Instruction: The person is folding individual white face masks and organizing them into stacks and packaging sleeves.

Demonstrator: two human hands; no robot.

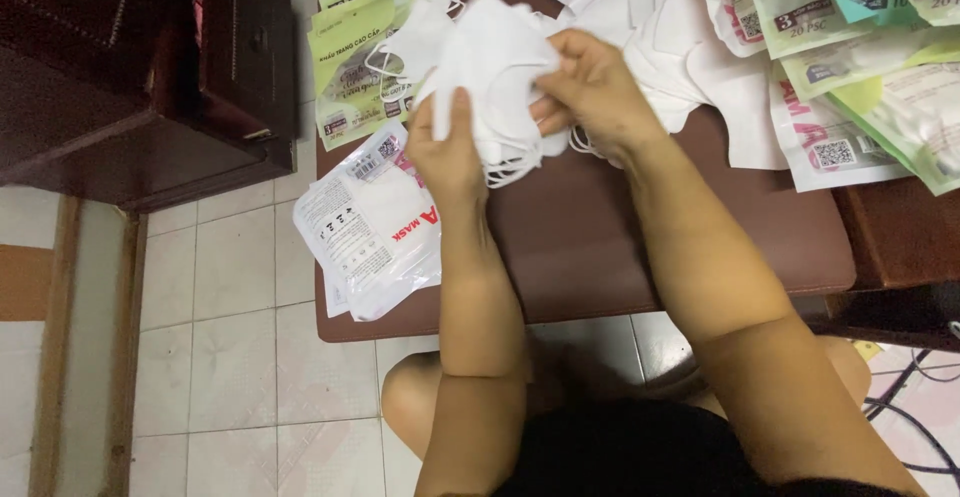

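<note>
While both hands were raised over the far part of the brown table (pixel 600 247), a bundle of white face masks (pixel 490 67) was held between them, directly above the table's surface. The left hand (pixel 450 152) gripped the bundle from below and on its near side, thumb pressed upward against the fabric and fingers closed behind it. The right hand (pixel 590 87) met the bundle from the other side, its fingertips pinching the edge of the outermost mask. Thin white ear loops (pixel 505 169) hung loose beneath the bundle, between the two wrists and just above the table. Toward the table's left edge, below the left hand, lay a clear packet with red lettering (pixel 370 222), partly overhanging the edge. Beyond that, at the table's far left corner, rested a stack of pale green packets (pixel 350 67). At the table's far right side, close to the right hand, loose white masks (pixel 700 57) lay spread flat, with further printed packets (pixel 860 87) overlapping them toward the right edge. Left of the table stood a dark wooden cabinet (pixel 150 67) on a pale tiled floor (pixel 240 377).
</note>
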